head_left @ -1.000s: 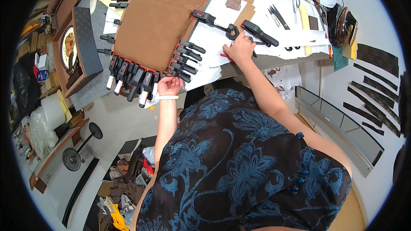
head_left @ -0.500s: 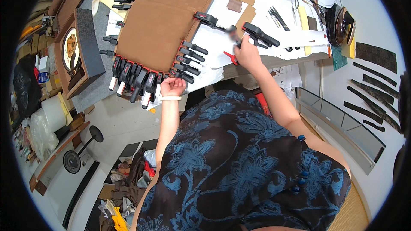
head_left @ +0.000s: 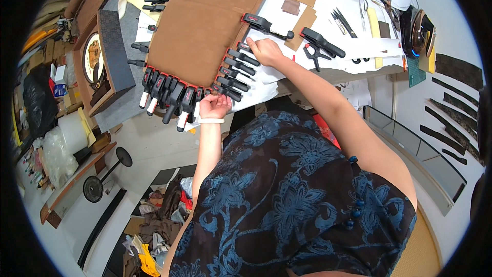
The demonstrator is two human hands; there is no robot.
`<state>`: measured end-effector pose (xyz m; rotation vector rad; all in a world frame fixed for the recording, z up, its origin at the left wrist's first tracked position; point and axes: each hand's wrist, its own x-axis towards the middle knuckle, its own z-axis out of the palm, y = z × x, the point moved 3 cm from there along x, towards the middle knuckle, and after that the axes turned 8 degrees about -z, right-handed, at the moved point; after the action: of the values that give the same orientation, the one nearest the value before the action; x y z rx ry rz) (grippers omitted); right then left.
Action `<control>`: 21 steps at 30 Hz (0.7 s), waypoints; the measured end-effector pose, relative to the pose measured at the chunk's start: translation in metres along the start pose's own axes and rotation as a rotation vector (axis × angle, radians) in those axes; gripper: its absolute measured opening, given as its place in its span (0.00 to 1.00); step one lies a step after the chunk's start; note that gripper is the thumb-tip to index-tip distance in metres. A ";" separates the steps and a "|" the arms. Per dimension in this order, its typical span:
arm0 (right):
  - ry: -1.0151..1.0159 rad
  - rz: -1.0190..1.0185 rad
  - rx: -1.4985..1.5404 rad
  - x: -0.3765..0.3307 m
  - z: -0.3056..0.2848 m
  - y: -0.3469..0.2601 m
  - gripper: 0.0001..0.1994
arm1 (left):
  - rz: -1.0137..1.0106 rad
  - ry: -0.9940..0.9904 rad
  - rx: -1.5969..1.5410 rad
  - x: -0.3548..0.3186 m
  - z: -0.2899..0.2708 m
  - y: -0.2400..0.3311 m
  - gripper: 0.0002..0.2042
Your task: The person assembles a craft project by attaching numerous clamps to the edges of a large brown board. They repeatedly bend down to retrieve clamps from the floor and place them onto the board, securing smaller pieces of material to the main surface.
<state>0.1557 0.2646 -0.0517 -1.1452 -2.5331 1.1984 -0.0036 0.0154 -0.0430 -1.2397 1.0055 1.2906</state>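
1. A rectangular brown leather-like panel [head_left: 205, 25] lies on a white-covered worktable [head_left: 274, 6], in front of a person in a black, blue-flowered top [head_left: 292, 200].
2. Black spring clamps with red-edged jaws [head_left: 175, 95] bite the panel's near edge in a tight row, handles pointing toward the wearer.
3. The right hand [head_left: 264, 52] grasps a small black, red-edged clamp [head_left: 244, 46] at the panel's right edge, just below a larger long-handled black clamp [head_left: 258, 22].
4. The left hand [head_left: 215, 106], palm up, fingers curled, rests beside the near right corner; whether it grips a clamp cannot be told.
5. A loose black clamp [head_left: 321, 42] lies farther right.
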 end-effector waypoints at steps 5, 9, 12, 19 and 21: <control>0.024 -0.016 0.057 0.018 0.012 -0.007 0.43 | -0.013 0.002 0.021 -0.004 -0.001 0.000 0.10; 0.023 0.038 0.048 0.021 0.014 -0.009 0.44 | -0.004 -0.018 0.066 0.000 -0.002 0.001 0.09; 0.009 0.082 0.035 0.020 0.008 -0.012 0.44 | -0.013 0.000 0.079 0.004 -0.001 0.001 0.09; 0.451 -0.069 0.073 -0.061 -0.028 -0.016 0.14 | -0.024 0.064 0.024 0.008 -0.004 0.010 0.10; 0.535 -0.095 -0.048 -0.108 -0.043 0.003 0.05 | -0.038 0.096 -0.010 0.008 -0.008 0.011 0.12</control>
<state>0.2511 0.2190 -0.0024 -1.1511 -2.1833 0.6917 -0.0134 0.0074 -0.0528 -1.3326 1.0392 1.2177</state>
